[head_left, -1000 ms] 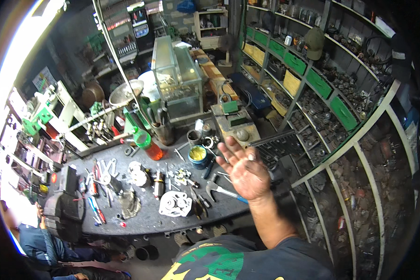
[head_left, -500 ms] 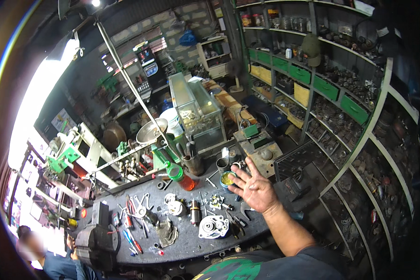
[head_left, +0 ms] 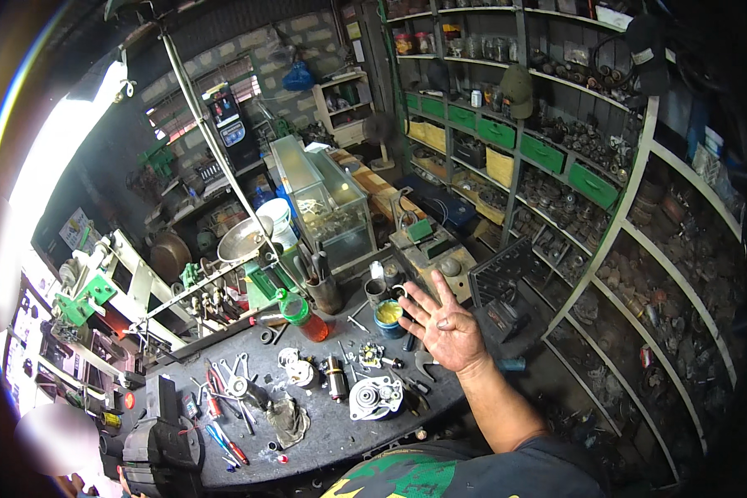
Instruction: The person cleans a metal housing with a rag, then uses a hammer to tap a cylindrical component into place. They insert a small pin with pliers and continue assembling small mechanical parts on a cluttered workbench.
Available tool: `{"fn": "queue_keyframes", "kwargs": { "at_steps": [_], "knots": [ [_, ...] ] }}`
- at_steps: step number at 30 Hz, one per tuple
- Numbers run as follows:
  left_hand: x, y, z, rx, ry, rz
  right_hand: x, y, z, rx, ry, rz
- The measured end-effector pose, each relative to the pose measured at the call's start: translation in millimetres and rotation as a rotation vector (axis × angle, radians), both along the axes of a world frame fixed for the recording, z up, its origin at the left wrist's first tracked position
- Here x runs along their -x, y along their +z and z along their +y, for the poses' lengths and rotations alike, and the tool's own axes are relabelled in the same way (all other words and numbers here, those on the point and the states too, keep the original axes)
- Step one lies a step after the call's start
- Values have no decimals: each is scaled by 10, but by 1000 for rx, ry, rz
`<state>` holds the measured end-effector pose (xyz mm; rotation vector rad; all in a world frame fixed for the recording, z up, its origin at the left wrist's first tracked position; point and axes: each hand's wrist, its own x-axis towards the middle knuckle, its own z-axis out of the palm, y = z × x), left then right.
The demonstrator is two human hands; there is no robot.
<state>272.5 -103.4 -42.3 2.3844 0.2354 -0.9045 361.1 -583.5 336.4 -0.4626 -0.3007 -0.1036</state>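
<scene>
1. I've got the R hand point(head_left: 458, 339) up over the R end of the bench point(head_left: 332, 433), palm to cam, gripping nothing. Forearm comes in from approx 5 o'clock.
2. Fingers point(head_left: 442, 286) are spread apart, thumb folded over the palm. L hand's out of frame, so can't tell how its fingers are.
3. All clock dirs below run from the R hand. Nearest thing is the blue tub point(head_left: 388, 328), open, w/ yellow paste inside, at 9 o'clock, just beside the fingertips in my view. Can't tell the exact gap.
4. Dark cup point(head_left: 376, 290) sits right behind the tub, abt 10 o'clock.
5. Hammer point(head_left: 424, 363) at 7 o'clock; its head shows, my wrist hides part of the handle.
6. Silver metal housing point(head_left: 375, 400) lies betw. 7 and 8, pliers point(head_left: 415, 404) just beside it at 7.
7. Motor core point(head_left: 334, 382) at 8, betw. the housing and a whitish round part point(head_left: 300, 371).
8. Bottle point(head_left: 311, 325) w/ red liquid at 9; tool can point(head_left: 324, 295) just behind it.
9. Rag point(head_left: 289, 422) at 8, screwdrivers point(head_left: 227, 444) farther out same dir; wrenches point(head_left: 239, 386) betw. 8 and 9.
10. Background: glass tank point(head_left: 332, 199) betw. 10 and 11, green drawers point(head_left: 497, 131) approx 12.
</scene>
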Motion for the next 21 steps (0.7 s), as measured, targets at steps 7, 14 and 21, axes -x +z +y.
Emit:
{"fn": "queue_keyframes", "kwargs": {
  "at_steps": [7, 14, 21],
  "knots": [
    [388, -109, 159, -8, 32, 26, 45, -41, -141, -5, 28, 1],
    [1594, -236, 619, -145, 88, 82, -28, -208, -339, -50, 284, -26],
    [1128, 2146, -193, 432, 595, -465, 152, -185, 164, 645, 501, 57]
  ]
}}
